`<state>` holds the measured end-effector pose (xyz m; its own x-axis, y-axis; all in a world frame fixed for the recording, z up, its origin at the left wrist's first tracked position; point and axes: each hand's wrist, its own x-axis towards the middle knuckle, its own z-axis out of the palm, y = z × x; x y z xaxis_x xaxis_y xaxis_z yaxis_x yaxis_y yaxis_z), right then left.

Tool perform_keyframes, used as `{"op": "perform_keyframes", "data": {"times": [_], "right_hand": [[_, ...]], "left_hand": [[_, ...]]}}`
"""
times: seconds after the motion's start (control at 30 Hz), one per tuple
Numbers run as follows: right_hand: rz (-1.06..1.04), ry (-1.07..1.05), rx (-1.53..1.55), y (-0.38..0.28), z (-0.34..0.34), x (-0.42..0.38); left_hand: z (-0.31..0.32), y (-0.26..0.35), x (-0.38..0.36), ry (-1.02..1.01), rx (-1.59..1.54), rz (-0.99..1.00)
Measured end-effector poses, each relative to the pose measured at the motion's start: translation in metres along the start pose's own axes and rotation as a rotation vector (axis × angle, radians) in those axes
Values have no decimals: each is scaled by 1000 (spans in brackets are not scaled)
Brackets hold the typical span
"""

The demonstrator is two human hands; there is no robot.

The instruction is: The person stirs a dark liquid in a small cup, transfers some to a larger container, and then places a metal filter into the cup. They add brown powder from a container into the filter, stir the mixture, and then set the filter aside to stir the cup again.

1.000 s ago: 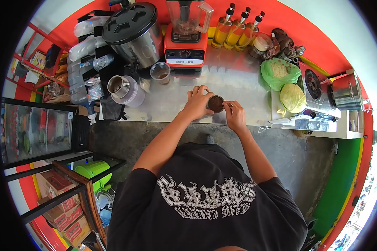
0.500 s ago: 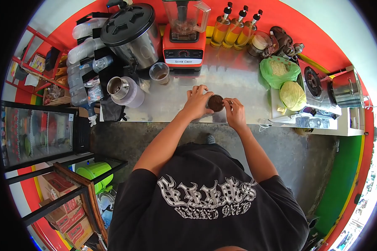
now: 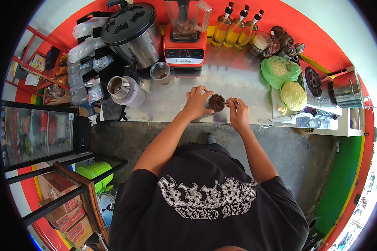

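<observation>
My left hand (image 3: 197, 101) is closed around the left side of a small cup (image 3: 216, 103) with dark brown contents, near the front edge of the metal counter. Pinched in my right hand (image 3: 238, 110) is the handle of a thin metal spoon (image 3: 226, 103), whose far end dips into the brown contents and is hidden there. A clear plastic cup (image 3: 160, 72) with a little brown stuff in its bottom stands farther back, to the left of my hands.
A red blender (image 3: 184, 50) stands behind my hands. Oil bottles with pumps (image 3: 234, 33) line the wall. At right are a cabbage (image 3: 293, 96), a knife (image 3: 285, 119) and a stove (image 3: 314, 81). A steel container with black lid (image 3: 130, 37) is at left.
My right hand has moved slightly right, with the spoon now at the cup's right side. The cup looks a little more tilted, and my left hand stays on it.
</observation>
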<state>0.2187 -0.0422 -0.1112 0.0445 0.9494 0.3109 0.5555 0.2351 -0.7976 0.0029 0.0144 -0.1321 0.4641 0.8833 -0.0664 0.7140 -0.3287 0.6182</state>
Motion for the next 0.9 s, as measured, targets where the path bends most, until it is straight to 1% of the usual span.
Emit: {"op": "perform_keyframes", "data": {"times": [0.03,0.17,0.27,0.33,0.57,0.63,0.67,0.8,0.9], "right_hand": [[-10,7,-23,-5,-4,1],[-36,22,-22,-18,-13,0],[-97,50,-23,-29,-19,2],[-176,62,-75,-34,-24,5],[-294,49,-176,-17,-21,8],[-102,61,-66,-10,-14,2],[-102,61,-66,-5,-11,-1],[6,46,-13,17,4,-11],[73,33,11,19,10,-14]], "left_hand": [[1,-2,-1,30,-47,15],[5,-9,-6,47,-69,2],[6,-12,-7,72,-91,21],[6,-12,-7,95,-92,43],[5,-8,-7,83,-74,23],[5,-10,-9,77,-106,5],[5,-11,-10,77,-105,5],[6,-13,-14,66,-64,-37],[7,-12,-14,67,-56,-41]]}}
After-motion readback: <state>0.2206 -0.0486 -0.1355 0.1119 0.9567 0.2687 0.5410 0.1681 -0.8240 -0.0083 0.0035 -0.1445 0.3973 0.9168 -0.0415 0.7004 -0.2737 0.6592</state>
